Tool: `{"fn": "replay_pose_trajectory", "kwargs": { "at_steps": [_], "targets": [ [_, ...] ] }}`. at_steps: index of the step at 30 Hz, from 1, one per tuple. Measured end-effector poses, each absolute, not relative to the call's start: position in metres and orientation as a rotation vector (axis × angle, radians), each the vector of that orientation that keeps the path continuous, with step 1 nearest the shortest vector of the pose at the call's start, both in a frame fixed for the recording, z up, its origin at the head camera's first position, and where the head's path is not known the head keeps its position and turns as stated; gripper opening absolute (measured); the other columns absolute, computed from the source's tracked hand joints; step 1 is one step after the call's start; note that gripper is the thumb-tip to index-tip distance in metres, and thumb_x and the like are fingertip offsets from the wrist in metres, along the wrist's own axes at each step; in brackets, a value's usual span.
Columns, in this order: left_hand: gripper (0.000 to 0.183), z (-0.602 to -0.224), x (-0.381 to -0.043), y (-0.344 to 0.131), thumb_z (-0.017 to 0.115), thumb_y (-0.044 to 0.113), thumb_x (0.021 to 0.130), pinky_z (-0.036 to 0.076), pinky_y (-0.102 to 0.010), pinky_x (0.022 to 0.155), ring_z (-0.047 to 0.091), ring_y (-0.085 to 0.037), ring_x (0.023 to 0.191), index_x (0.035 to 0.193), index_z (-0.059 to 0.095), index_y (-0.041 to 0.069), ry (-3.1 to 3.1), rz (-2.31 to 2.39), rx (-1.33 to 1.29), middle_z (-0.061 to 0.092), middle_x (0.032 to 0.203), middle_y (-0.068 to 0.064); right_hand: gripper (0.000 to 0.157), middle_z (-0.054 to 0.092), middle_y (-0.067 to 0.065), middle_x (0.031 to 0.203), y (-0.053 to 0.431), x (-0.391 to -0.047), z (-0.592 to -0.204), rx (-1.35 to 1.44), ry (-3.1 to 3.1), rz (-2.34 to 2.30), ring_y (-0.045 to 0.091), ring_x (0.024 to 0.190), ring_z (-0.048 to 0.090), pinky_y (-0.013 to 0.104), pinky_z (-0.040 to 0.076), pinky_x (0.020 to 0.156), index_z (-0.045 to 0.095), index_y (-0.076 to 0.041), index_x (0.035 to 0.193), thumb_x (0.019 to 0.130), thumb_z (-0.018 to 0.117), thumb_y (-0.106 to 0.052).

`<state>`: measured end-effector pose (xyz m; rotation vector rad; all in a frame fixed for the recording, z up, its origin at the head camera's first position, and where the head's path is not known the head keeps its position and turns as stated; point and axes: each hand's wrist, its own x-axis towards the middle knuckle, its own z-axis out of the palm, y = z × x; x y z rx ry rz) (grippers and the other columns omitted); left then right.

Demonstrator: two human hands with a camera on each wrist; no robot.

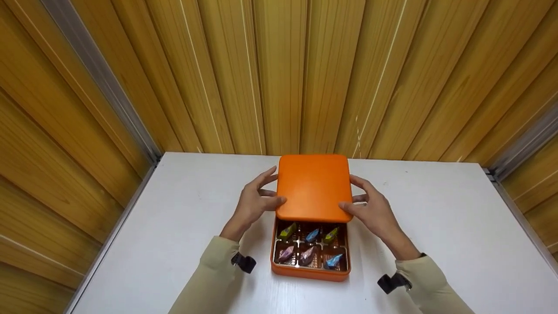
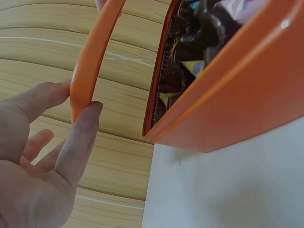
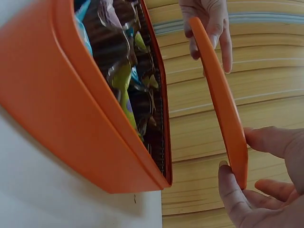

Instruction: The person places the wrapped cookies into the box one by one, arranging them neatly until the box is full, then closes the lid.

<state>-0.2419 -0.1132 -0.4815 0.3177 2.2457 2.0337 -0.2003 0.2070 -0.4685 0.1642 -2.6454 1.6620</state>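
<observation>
An orange square lid (image 1: 314, 187) is held level between both hands, raised above an orange tin box (image 1: 310, 274). My left hand (image 1: 257, 198) pinches the lid's left edge, thumb on top and fingers at the side. On the opposite edge my right hand (image 1: 370, 207) grips it the same way. Both wrist views show a gap between the lid (image 3: 221, 104) and the box (image 3: 80, 114). Inside the box a brown divided tray (image 1: 301, 247) holds several wrapped sweets, among them a blue one (image 1: 335, 261), a pink one (image 1: 286, 254) and a green one (image 1: 288, 231). The lid hides the box's far part.
The box stands on a white table (image 1: 183, 244) near its middle. Behind the table rises a wood-patterned panel wall (image 1: 279, 78), with metal rails along the left and right corners. A black wrist camera (image 1: 244, 262) sits on each sleeve.
</observation>
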Motion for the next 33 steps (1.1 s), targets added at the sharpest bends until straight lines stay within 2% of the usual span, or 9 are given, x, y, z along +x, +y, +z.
{"fn": "replay_pose_trajectory", "kwargs": {
  "at_steps": [10, 22, 25, 30, 33],
  "targets": [
    [0.088, -0.49, -0.217, -0.116, 0.087, -0.001, 0.084, 0.067, -0.038, 0.077, 0.069, -0.028, 0.102, 0.161, 0.049, 0.014, 2.245, 2.036, 0.297, 0.055, 0.154, -0.015, 0.086, 0.046, 0.013, 0.159, 0.203, -0.175, -0.478, 0.173, -2.595, 1.728, 0.03, 0.108, 0.068, 0.03, 0.062, 0.079, 0.042, -0.013, 0.163, 0.091, 0.087, -0.023],
    [0.082, -0.496, -0.19, -0.112, 0.088, 0.003, 0.084, 0.065, -0.035, 0.079, 0.069, -0.026, 0.101, 0.158, 0.054, 0.016, 2.311, 1.975, 0.28, 0.058, 0.152, -0.011, 0.085, 0.053, 0.012, 0.152, 0.197, -0.146, -0.489, 0.016, -2.58, 1.815, 0.031, 0.107, 0.066, 0.03, 0.062, 0.079, 0.044, -0.016, 0.163, 0.09, 0.088, -0.018],
    [0.076, -0.499, -0.185, -0.112, 0.088, 0.007, 0.085, 0.064, -0.033, 0.079, 0.069, -0.025, 0.1, 0.154, 0.059, 0.016, 2.339, 1.946, 0.265, 0.062, 0.145, -0.012, 0.084, 0.053, 0.012, 0.149, 0.196, -0.141, -0.49, -0.029, -2.591, 1.813, 0.03, 0.104, 0.065, 0.028, 0.061, 0.078, 0.045, -0.017, 0.162, 0.089, 0.088, -0.019],
    [0.061, -0.505, -0.181, -0.113, 0.087, 0.009, 0.086, 0.061, -0.031, 0.078, 0.069, -0.026, 0.101, 0.144, 0.068, 0.01, 2.371, 1.93, 0.32, 0.063, 0.143, -0.015, 0.081, 0.043, 0.011, 0.158, 0.195, -0.135, -0.49, -0.044, -2.607, 1.773, 0.027, 0.108, 0.058, 0.023, 0.057, 0.078, 0.049, -0.01, 0.159, 0.089, 0.088, -0.02],
    [0.059, -0.506, -0.179, -0.114, 0.086, 0.007, 0.087, 0.061, -0.03, 0.079, 0.069, -0.029, 0.103, 0.143, 0.068, 0.006, 2.379, 1.936, 0.388, 0.059, 0.15, -0.014, 0.081, 0.041, 0.011, 0.159, 0.194, -0.133, -0.491, -0.033, -2.607, 1.758, 0.026, 0.11, 0.055, 0.022, 0.055, 0.08, 0.049, -0.008, 0.158, 0.089, 0.089, -0.02]
  ]
}}
